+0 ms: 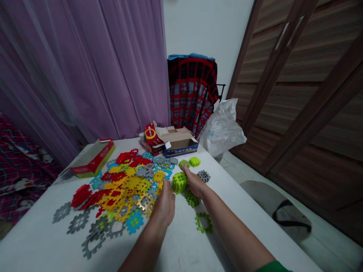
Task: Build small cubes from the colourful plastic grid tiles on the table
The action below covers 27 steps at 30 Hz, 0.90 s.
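1. Two hands flanked the green stack: my left hand flat, fingers together; my right hand thumb-up, its grip unclear (distance didn't help).
2. Uneven pressure risked scattering it into the colourful pile.

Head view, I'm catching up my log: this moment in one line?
left hand: open, beside colourful pieces | right hand: at green stack | red-and-green box: open
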Each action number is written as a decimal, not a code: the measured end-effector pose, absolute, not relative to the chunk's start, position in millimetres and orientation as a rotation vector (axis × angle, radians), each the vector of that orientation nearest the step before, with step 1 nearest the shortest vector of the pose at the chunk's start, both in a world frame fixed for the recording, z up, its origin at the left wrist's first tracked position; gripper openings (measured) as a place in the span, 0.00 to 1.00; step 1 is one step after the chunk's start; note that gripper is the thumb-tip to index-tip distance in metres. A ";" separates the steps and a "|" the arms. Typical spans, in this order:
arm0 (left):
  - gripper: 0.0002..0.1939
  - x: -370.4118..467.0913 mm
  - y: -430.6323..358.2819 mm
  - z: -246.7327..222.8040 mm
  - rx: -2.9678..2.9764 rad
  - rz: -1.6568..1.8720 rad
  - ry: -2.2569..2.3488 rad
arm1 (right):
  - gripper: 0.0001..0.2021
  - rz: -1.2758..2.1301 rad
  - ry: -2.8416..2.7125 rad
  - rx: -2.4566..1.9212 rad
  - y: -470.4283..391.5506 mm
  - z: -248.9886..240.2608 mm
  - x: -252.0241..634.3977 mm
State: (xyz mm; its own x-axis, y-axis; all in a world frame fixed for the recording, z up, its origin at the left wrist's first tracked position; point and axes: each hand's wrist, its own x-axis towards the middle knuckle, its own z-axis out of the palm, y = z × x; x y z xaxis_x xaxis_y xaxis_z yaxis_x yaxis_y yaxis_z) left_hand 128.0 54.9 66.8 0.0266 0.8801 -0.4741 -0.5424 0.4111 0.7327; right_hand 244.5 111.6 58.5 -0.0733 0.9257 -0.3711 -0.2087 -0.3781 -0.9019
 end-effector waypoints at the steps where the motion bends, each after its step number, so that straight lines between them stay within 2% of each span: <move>1: 0.30 127.6 56.2 67.6 0.397 1.138 1.064 | 0.30 1.605 -0.865 -1.286 111.5 59.4 243.9; 11: 0.33 122.5 64.4 64.3 0.440 1.092 0.964 | 0.33 1.519 -0.970 -1.346 114.9 56.6 241.1; 16: 0.31 111.0 47.5 61.6 0.444 1.109 1.008 | 0.35 1.381 -1.367 -1.387 119.7 58.3 274.2; 19: 0.26 86.9 30.3 38.0 0.572 1.226 1.061 | 0.45 1.182 -1.824 -1.292 124.6 62.2 299.4; 22: 0.26 54.1 17.0 2.0 0.869 1.430 1.285 | 0.54 0.950 -2.216 -1.266 130.6 61.3 311.0; 24: 0.27 34.9 11.7 -19.6 1.148 1.508 1.445 | 0.55 0.868 -2.339 -1.289 133.8 58.1 311.2; 27: 0.22 19.4 7.9 -38.8 1.499 1.565 1.595 | 0.54 0.833 -2.359 -1.300 134.7 54.1 309.5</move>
